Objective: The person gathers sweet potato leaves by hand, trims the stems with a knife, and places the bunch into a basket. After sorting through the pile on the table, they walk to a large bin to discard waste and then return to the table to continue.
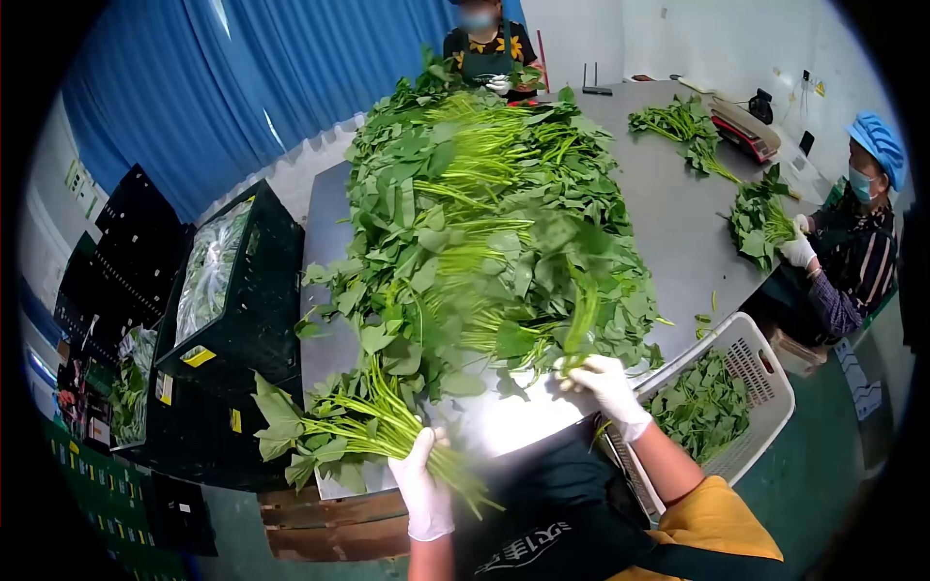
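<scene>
My left hand [426, 489], in a white glove, is closed around a bunch of leafy green stems [373, 421]. The leaves point left and the cut ends stick out to the lower right. My right hand [610, 392], gloved too, is closed on the lower end of a leafy stem [583, 315] whose leaves reach up over the pile. The upper part of that stem is blurred. Just beyond both hands, a large heap of leafy greens [484, 165] covers much of the metal table [325, 228].
A white basket [765, 378] with loose leaves stands at my right. Dark crates [257, 281] with bagged greens are stacked on the left. One co-worker [489, 53] stands at the far end; another [862, 232] holds a bunch on the right, near a red scale [744, 134].
</scene>
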Demonstrator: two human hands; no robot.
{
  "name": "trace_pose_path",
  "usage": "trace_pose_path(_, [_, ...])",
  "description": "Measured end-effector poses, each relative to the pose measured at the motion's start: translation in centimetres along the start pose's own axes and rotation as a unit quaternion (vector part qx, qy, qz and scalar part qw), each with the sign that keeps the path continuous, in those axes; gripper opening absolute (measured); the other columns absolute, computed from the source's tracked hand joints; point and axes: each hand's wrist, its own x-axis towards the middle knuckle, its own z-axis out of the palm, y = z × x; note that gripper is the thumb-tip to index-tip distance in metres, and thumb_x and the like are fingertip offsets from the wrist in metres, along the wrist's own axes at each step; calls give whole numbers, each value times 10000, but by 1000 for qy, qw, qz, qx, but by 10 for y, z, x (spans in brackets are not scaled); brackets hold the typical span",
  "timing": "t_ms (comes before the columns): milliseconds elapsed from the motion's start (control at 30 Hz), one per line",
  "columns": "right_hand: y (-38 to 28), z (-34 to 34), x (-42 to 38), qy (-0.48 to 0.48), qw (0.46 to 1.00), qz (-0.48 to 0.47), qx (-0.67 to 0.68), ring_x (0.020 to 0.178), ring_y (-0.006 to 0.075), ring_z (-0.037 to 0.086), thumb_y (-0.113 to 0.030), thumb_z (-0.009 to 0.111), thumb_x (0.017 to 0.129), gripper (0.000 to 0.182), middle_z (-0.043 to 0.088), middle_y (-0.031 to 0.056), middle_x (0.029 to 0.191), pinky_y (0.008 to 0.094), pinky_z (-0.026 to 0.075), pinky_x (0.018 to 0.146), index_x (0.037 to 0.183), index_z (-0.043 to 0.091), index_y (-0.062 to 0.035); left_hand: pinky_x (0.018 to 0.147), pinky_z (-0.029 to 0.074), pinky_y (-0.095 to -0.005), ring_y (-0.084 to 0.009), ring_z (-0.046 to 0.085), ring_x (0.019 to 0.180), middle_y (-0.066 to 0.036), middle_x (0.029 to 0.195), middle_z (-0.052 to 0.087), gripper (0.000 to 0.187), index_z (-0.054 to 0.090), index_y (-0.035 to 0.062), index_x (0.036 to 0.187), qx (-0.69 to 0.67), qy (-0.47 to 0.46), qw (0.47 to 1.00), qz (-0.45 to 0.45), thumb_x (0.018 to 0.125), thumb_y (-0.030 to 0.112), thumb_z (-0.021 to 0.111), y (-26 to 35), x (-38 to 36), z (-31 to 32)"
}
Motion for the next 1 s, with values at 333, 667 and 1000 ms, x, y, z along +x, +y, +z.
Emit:
trace_pose_path(333, [11,-98,-59,201,976,-25,78,782,122,607,-198,567,901,436,642,89,972,230,484,700,1268,489,23,621,474,-236,-135,558,676,-72,809,591,225,516,17,1056,14,17,1000,-18,849,50,598,-2,2,4])
trace_pose_path(667, [23,-37,29,217,694,-164,-667,1361,372,216,-255,868,500,1105,252,200,1451,528,233,1064,1419,271,-111,630,499,-235,-145,604,691,-96,814,625,219,539,-18,1025,-8,8,1000,0,816,-33,600,4,-1,-2])
trace_pose_path(1000, [13,-114,104,136,804,-37,-577,1131,381,498,-246,891,481,1271,456,210,1270,409,442,930,1474,99,-197,637,500,-241,-145,593,688,-74,830,603,226,527,-5,1038,-9,37,999,27,824,-27,596,6,-6,-17])
